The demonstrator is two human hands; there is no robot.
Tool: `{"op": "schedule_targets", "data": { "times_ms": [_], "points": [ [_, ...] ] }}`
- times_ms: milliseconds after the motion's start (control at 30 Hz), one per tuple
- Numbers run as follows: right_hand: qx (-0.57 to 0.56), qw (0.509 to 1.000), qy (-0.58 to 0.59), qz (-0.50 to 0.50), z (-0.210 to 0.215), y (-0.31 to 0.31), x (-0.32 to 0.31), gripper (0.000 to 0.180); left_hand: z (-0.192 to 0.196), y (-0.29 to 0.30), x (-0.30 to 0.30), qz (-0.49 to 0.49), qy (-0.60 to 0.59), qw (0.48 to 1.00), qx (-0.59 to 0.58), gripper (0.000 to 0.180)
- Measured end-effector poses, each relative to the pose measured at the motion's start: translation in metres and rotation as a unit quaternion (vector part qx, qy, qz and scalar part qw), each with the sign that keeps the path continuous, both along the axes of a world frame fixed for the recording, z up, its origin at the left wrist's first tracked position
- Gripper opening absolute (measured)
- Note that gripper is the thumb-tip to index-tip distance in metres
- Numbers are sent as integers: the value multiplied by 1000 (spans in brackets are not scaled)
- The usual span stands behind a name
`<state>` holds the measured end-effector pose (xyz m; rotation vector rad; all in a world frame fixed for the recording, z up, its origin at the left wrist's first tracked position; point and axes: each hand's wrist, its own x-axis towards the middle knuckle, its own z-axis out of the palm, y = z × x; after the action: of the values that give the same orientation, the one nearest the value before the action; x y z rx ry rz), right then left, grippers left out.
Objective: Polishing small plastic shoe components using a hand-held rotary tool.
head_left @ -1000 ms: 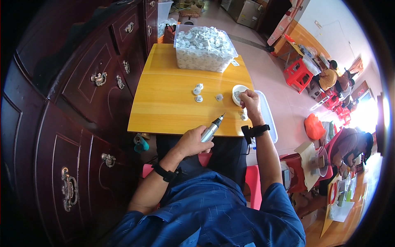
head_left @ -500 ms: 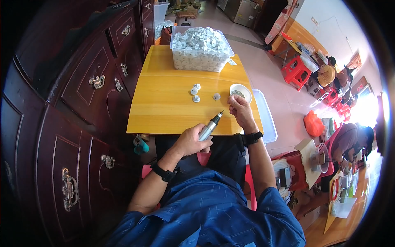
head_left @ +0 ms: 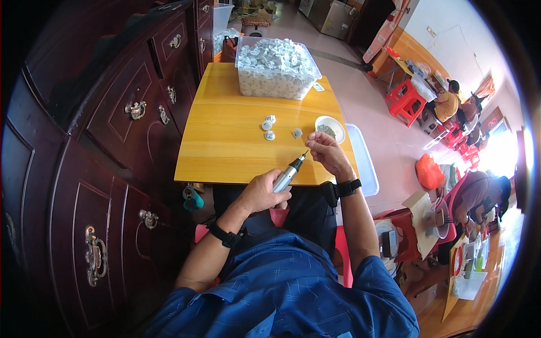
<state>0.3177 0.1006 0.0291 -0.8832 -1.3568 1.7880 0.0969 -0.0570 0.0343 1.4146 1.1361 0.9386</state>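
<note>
- The left hand (head_left: 262,191) is closed around a silver pen-shaped power tool (head_left: 287,176), its tip angled up toward the right hand.
- The right hand (head_left: 328,153) hovers just past that tip, fingers pinched together; whatever they pinch is too small to tell.
- Just beyond the right hand sits a small white bowl (head_left: 330,127) on the yellow table (head_left: 225,141).
- Small white parts (head_left: 269,126) lie further out.

A dark carved wooden cabinet (head_left: 112,146) stands left of the table, red plastic stools (head_left: 406,98) well beyond.
</note>
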Motion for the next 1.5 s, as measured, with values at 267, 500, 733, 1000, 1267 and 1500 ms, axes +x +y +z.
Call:
{"op": "schedule_targets", "data": {
  "times_ms": [267, 500, 733, 1000, 1267, 1500],
  "points": [
    [-12, 1000, -21, -10, -6, 0, 0, 10, 0, 0, 0, 4, 6, 1000, -2, 28],
    [-14, 1000, -12, -13, -13, 2, 2, 10, -7, 2, 0, 19, 22, 998, 62, 30],
    [-23, 1000, 2, -12, -17, 0, -1, 10, -4, 2, -1, 20, 8, 999, 33, 31],
    [-19, 1000, 19, -8, -21, 0, -2, 9, -3, 1, -1, 13, -2, 1000, 14, 30],
    [-42, 998, 47, -10, -6, -9, -25, 21, -20, 8, -2, 46, -9, 999, 21, 32],
    [203, 945, -231, -111, -21, 8, -77, 38, -28, 14, -9, 186, -55, 980, 53, 45]
  ]
}}
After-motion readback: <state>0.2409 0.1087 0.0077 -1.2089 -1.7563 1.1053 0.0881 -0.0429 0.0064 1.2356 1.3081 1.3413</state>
